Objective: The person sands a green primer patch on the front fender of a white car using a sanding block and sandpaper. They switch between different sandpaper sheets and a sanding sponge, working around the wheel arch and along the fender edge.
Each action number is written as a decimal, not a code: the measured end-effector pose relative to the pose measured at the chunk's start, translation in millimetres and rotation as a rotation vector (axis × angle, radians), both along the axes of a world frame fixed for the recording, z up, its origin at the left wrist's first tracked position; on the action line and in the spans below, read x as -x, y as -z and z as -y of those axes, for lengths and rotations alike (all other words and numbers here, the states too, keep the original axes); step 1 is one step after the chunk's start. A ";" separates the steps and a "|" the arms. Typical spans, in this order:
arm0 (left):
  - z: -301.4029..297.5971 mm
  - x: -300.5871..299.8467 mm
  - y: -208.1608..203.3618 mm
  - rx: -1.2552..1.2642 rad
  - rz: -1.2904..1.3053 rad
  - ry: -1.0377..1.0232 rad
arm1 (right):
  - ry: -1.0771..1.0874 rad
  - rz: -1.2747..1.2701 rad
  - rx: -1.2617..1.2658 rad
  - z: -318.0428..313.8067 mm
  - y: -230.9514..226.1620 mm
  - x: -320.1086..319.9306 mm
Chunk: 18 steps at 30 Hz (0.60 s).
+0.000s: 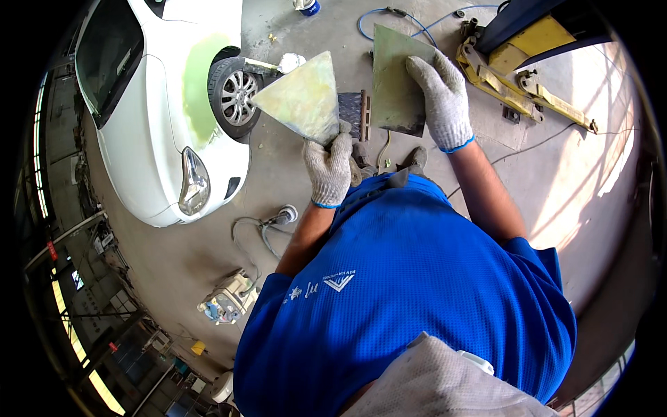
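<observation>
Green-smeared triangular plate (pixel 303 97) and rectangular plate (pixel 397 80), both held up before the person's body, right of the white car (pixel 149 135). I'd say: firm grip, faces steady, edges apart so neither scrapes. Left hand (pixel 328 168): fingers closed on triangle's near corner. Right hand (pixel 443 103): fingers at rectangle's right edge, underside hidden. Triangle blotchy yellow-green; rectangle duller, near edge dark.
</observation>
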<state>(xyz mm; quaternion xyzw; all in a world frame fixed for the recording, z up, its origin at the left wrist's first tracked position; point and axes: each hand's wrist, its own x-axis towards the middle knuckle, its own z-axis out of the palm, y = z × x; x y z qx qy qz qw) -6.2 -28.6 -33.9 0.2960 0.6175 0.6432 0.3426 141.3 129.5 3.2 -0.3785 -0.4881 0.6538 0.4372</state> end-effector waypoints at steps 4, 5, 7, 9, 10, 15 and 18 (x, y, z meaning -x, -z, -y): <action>1.2 -6.6 -9.2 0.115 -0.017 0.167 | -0.073 0.000 0.048 0.2 -11.4 1.0; 0.0 -8.9 -14.4 0.187 0.028 0.235 | -0.083 0.023 0.048 0.2 -11.6 5.2; -2.8 -9.0 8.0 0.036 -0.342 0.262 | -0.075 0.043 -0.067 8.8 -2.9 16.2; -6.6 -7.7 6.3 -0.007 -0.792 0.358 | -0.198 0.087 -0.162 16.4 -1.8 20.6; 0.2 -7.7 18.2 0.054 -0.641 0.331 | -0.208 0.043 -0.093 15.0 -5.8 14.5; 3.3 -29.2 -0.5 0.199 -0.265 0.237 | -0.063 0.158 -0.201 4.8 0.8 11.0; -3.0 -25.7 -8.4 0.213 -0.613 0.366 | -0.222 0.045 -0.152 20.8 -13.8 20.4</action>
